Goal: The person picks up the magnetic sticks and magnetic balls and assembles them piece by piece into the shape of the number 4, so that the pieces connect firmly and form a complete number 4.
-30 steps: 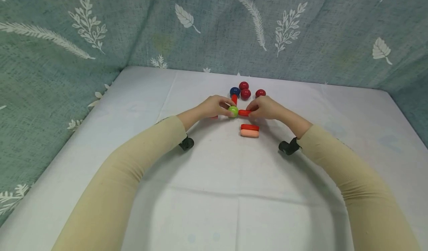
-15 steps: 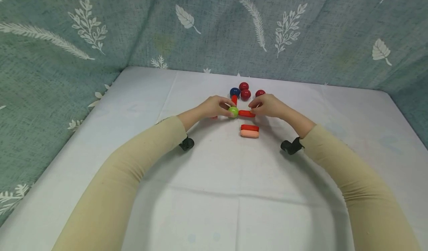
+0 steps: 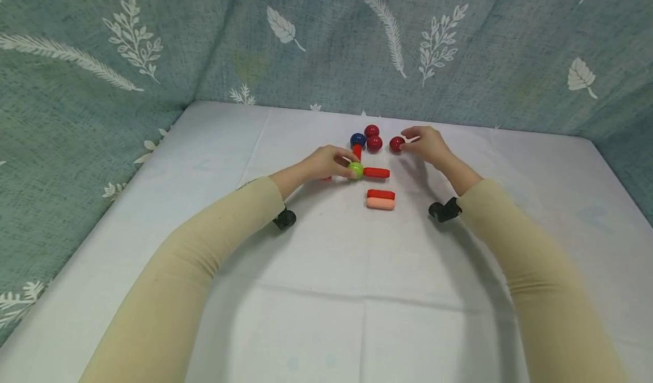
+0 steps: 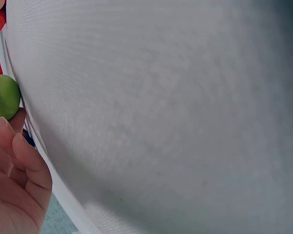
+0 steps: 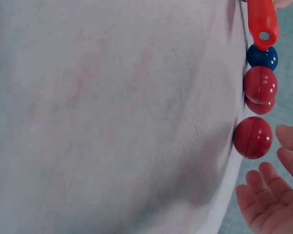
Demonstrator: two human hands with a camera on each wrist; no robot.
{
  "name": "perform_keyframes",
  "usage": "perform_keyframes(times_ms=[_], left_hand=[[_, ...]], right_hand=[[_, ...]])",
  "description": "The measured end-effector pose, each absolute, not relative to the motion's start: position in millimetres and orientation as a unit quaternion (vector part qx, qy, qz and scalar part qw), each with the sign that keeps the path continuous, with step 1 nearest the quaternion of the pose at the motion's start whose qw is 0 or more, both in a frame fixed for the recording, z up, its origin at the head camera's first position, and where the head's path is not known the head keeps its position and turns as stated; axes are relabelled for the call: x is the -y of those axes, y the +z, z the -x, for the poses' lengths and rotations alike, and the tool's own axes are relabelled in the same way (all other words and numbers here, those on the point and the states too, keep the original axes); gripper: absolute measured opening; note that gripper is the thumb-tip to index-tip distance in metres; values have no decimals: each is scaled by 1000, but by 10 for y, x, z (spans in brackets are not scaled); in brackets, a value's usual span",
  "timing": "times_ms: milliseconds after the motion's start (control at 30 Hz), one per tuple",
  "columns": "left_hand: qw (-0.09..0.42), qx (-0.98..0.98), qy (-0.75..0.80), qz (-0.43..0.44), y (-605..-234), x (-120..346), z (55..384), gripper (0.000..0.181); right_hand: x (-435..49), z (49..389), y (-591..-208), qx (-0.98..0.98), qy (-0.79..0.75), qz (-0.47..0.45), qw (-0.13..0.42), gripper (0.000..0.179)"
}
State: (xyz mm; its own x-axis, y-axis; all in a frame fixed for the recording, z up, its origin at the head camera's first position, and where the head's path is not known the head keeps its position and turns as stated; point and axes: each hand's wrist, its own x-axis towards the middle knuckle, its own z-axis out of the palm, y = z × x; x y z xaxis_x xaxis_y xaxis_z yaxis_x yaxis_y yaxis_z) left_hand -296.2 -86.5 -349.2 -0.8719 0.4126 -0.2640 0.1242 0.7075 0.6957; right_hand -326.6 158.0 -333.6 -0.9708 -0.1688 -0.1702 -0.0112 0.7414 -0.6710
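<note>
My left hand [image 3: 326, 163] pinches a green ball [image 3: 356, 170] between thumb and fingers. From the ball a red rod [image 3: 377, 173] points right, and a second red rod [image 3: 357, 153] runs back to a dark blue ball [image 3: 358, 140]. In the right wrist view, the near rod [image 5: 262, 22] shows a round grey spot in its end. My right hand [image 3: 427, 144] is beside a single red ball [image 3: 397, 144], thumb and fingers spread around its right side. A gap shows between these fingers and the red ball [image 5: 253, 138] in the right wrist view.
Two more red balls [image 3: 374, 143] sit next to the blue one. Nearer me, a red rod [image 3: 381, 194] and a peach rod [image 3: 380, 203] lie side by side. A reddish piece [image 3: 326, 178] peeks out under my left hand. A patterned curtain [image 3: 326, 43] hangs behind the white table.
My right hand has let go of the red rod beside the green ball and moved back and right to the lone red ball. My left hand has stayed on the green ball.
</note>
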Motion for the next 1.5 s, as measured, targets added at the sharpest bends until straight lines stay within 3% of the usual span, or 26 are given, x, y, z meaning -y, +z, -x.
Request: perform_keyframes(times_ms=[233,733,1500], left_hand=[[205,-899,355,-151,-3498,865,2966,40],[204,-902,351,-146,-3481,859,2951,41],[214,-898,358,-139,-3499,869,2971,41]], right_hand=[[-1510,3326,-3382,-933,-337,45,120,49],[-1451,3359,-3454,-932,-346,35,103,40],[-1568,3067,-3458,-926,-343,77,136,41]])
